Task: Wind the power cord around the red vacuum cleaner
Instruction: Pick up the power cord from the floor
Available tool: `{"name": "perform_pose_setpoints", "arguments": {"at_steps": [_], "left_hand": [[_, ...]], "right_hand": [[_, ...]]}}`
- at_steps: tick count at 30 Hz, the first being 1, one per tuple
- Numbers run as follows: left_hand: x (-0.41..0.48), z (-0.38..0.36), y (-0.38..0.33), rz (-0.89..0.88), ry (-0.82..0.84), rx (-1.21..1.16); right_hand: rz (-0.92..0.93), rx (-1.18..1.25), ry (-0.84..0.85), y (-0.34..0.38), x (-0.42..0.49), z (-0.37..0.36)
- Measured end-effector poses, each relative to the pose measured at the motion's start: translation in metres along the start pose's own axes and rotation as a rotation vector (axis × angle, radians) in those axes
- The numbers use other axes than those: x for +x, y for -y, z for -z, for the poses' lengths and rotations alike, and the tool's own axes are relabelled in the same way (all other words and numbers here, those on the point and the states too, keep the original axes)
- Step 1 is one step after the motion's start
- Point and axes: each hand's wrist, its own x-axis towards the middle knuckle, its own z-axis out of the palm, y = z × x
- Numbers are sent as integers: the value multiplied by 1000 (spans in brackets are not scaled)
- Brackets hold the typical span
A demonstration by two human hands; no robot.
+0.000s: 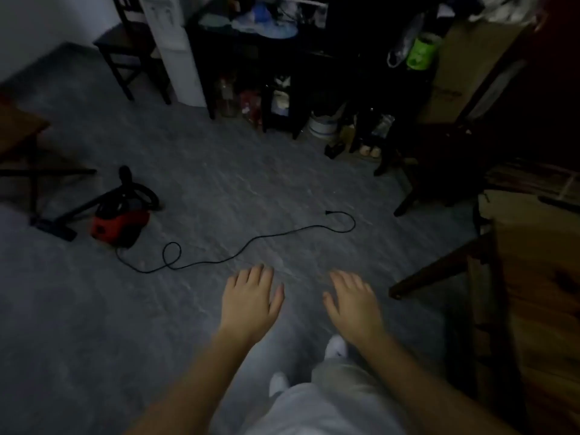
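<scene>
The red vacuum cleaner [120,222] sits on the grey floor at the left, with its black hose and nozzle stretched out to its left. Its black power cord [251,241] trails loosely to the right across the floor, makes one small loop near the vacuum, and ends at the plug [328,212]. My left hand [251,301] and my right hand [353,301] hover palm down with fingers spread in front of me, well short of the cord. Neither hand holds anything.
A dark shelf unit [282,73] crammed with bottles and bags lines the far wall. A dark chair [131,54] stands at the back left, another chair [439,158] at the right. A wooden table [539,293] is close on my right, a small table [18,130] at the left.
</scene>
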Motion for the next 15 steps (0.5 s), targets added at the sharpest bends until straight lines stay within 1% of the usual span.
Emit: {"name": "perform_pose_setpoints", "arguments": {"at_steps": [2, 7, 8, 12, 15], "left_hand": [[18, -6, -10, -23, 43, -26], [76, -29, -41, -43, 108, -34], [91, -33, -46, -57, 87, -25], [154, -33, -73, -111, 98, 2], [207, -26, -96, -147, 85, 57]], "right_hand": [[-51, 47, 26, -12, 10, 3], [-121, 58, 67, -55, 43, 4], [-132, 60, 73, -66, 53, 5], [-156, 76, 92, -111, 102, 22], [-124, 63, 67, -141, 145, 45]]}}
